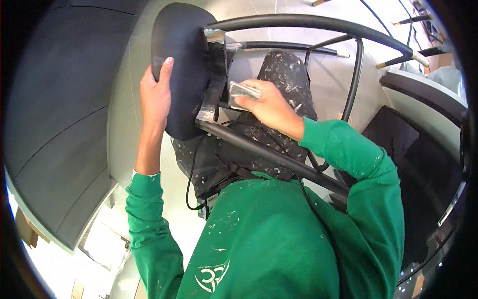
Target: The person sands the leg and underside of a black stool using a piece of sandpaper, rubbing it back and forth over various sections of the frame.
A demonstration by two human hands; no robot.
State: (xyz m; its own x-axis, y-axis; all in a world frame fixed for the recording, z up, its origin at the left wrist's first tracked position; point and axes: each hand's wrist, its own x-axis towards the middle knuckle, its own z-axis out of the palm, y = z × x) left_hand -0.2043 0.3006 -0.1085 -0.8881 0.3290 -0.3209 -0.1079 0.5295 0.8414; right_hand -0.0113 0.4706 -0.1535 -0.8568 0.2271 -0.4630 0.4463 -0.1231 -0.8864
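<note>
We see the left hand point(155, 97) wrapped around the edge of a black, rounded, padded chair seat point(180, 70), fingers curled over its rim and the thumb lying against its face, so the hand grips the pad and steadies it. The right hand point(269, 105) is closed on a small grey rectangular sanding block point(242, 93), pressing it against the grey, paint-smeared bracket point(215, 82) where the pad meets the black tubular metal chair frame point(308, 22). The frame's curved tubes arc above both hands and one tube runs diagonally below the right wrist. Both arms wear green sleeves point(358, 159) flecked with white. Beneath the frame we see a paint-spattered black trouser leg point(289, 74). A dark curved panel point(55, 114) lies well to the left.
</note>
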